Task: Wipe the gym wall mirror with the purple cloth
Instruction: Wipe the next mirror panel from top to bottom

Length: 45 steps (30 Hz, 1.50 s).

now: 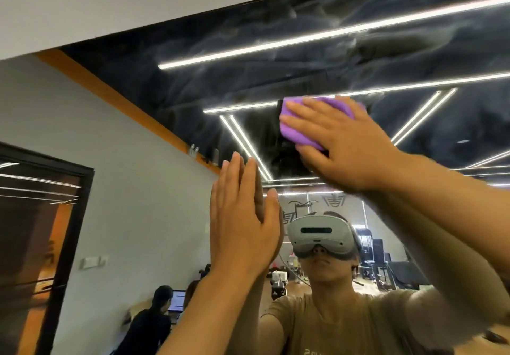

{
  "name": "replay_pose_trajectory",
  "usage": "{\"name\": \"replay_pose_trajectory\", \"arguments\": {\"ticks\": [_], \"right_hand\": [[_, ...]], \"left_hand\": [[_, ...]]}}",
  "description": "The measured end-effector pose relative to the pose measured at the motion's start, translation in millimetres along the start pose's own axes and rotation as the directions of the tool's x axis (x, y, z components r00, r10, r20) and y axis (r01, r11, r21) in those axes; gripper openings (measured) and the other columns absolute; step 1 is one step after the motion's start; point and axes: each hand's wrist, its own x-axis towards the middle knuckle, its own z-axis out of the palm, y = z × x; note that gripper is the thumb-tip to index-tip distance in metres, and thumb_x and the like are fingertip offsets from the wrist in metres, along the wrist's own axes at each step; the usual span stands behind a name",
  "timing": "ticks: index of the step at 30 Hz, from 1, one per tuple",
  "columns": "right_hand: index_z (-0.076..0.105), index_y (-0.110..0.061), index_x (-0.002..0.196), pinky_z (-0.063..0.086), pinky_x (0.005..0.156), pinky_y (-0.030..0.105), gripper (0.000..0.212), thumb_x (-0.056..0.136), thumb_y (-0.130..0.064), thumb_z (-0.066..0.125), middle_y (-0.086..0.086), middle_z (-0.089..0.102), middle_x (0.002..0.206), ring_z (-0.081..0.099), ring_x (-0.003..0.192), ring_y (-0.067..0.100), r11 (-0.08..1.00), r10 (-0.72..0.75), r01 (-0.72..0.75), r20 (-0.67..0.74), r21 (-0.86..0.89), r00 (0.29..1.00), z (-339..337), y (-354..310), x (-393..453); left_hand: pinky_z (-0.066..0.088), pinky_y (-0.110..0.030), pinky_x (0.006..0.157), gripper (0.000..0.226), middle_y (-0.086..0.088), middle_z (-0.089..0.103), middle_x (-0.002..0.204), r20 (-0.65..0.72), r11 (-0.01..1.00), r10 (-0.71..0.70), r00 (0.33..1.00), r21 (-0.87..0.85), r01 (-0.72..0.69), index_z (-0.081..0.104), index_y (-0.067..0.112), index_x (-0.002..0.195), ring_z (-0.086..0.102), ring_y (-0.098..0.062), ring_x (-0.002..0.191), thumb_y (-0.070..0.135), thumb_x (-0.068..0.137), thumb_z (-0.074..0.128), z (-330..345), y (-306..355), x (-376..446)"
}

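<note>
Gym glass fills our one head view: the wall mirror [317,59] runs from about nine o'clock up to three o'clock, streaky and hazy in its upper part, with reflected ceiling light strips [303,41] crossing it; we count one mirror, one cloth and two hands of ours. Our right hand [339,144] sits at about one o'clock from the picture's middle, fingers straight and spread, palm pressing the purple cloth [295,128] flat on the glass; the cloth shows as a folded pad at the fingertips, mostly covered by the hand. Our left hand [242,222] stands at six o'clock from the middle, fingers straight and together, holding nothing, seemingly resting on the glass; we cannot tell whether it bears weight. We judge the wiping to be under way in the upper part; smears remain towards twelve and two o'clock, so the next stroke calls for steady flat pressure carried upward and outward.
</note>
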Motion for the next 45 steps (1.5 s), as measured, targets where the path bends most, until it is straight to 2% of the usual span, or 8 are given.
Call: {"name": "replay_pose_trajectory", "arguments": {"ticks": [5,12,17,24,30,36,40,45], "right_hand": [[0.029,-0.033,0.157,0.000,0.122,0.044,0.063,0.097,-0.051,0.020,-0.007,0.023,0.165,0.014,0.153,0.013,0.986,0.165,-0.166,-0.070,0.002,0.984,-14,41,31],[0.026,-0.033,0.158,-0.004,0.122,0.045,0.064,0.096,-0.049,0.017,-0.006,0.020,0.166,0.012,0.154,0.014,0.981,0.194,-0.193,-0.057,0.018,0.979,-15,44,32],[0.033,-0.031,0.156,-0.001,0.124,0.044,0.060,0.100,-0.049,0.022,-0.005,0.028,0.163,0.017,0.153,0.015,0.999,0.017,-0.015,-0.047,0.030,0.999,-8,21,-16],[0.034,-0.032,0.154,0.002,0.123,0.040,0.056,0.102,-0.051,0.028,-0.006,0.032,0.159,0.022,0.151,0.015,0.962,-0.273,0.273,0.063,0.012,0.960,-11,30,-65],[0.033,-0.037,0.154,0.004,0.123,0.043,0.065,0.094,-0.056,0.019,-0.009,0.026,0.163,0.019,0.152,0.011,0.999,0.039,-0.039,-0.032,-0.001,0.999,-37,98,-18],[0.027,-0.028,0.158,0.000,0.122,0.049,0.068,0.093,-0.047,0.018,-0.003,0.017,0.167,0.011,0.154,0.016,0.950,0.313,-0.313,-0.065,0.018,0.947,-44,123,6],[0.031,-0.030,0.157,-0.006,0.121,0.040,0.069,0.092,-0.050,0.016,-0.006,0.023,0.165,0.013,0.153,0.013,0.986,0.151,-0.147,-0.044,0.076,0.988,-28,71,-33],[0.038,-0.030,0.152,0.000,0.123,0.040,0.054,0.101,-0.046,0.033,-0.005,0.035,0.159,0.025,0.150,0.016,0.980,-0.198,0.198,-0.006,0.029,0.980,-15,45,-96]], "left_hand": [[-0.016,-0.012,0.107,0.067,0.031,-0.013,0.152,-0.012,1.000,0.003,1.000,0.031,-0.003,0.008,0.038,0.155,-0.018,0.010,0.140,0.059,0.096,0.033,9,6,3],[-0.008,-0.022,0.115,0.065,0.021,-0.004,0.161,-0.020,0.999,-0.019,1.000,0.043,0.020,0.008,0.035,0.155,-0.015,0.006,0.142,0.058,0.098,0.032,12,12,5],[-0.001,-0.027,0.122,0.068,0.018,-0.001,0.163,-0.023,1.000,-0.026,0.999,0.016,0.026,0.009,0.030,0.157,-0.007,0.000,0.149,0.043,0.100,0.043,14,22,3],[-0.018,-0.008,0.106,0.071,0.026,-0.009,0.153,0.029,0.993,0.088,0.996,0.077,-0.090,0.013,0.034,0.155,-0.011,0.003,0.144,0.032,0.098,0.055,27,41,-2],[-0.013,-0.018,0.110,0.062,0.030,-0.012,0.151,-0.009,0.997,0.025,1.000,0.079,-0.024,0.005,0.044,0.149,-0.014,0.006,0.142,0.062,0.096,0.031,34,49,-4],[-0.019,-0.018,0.108,0.069,0.029,-0.017,0.150,-0.042,0.991,0.001,0.999,0.135,0.004,-0.004,0.045,0.144,-0.021,0.007,0.139,0.069,0.085,0.021,39,53,-3],[-0.018,-0.019,0.112,0.079,0.023,-0.010,0.157,-0.069,0.995,-0.006,0.998,0.095,0.012,0.000,0.036,0.153,-0.018,0.007,0.141,0.072,0.085,0.022,44,59,-4],[-0.013,-0.021,0.115,0.064,0.021,-0.004,0.159,-0.045,0.999,-0.011,0.999,0.034,0.012,0.000,0.044,0.145,-0.009,0.001,0.147,0.050,0.097,0.042,45,63,-7]]}}
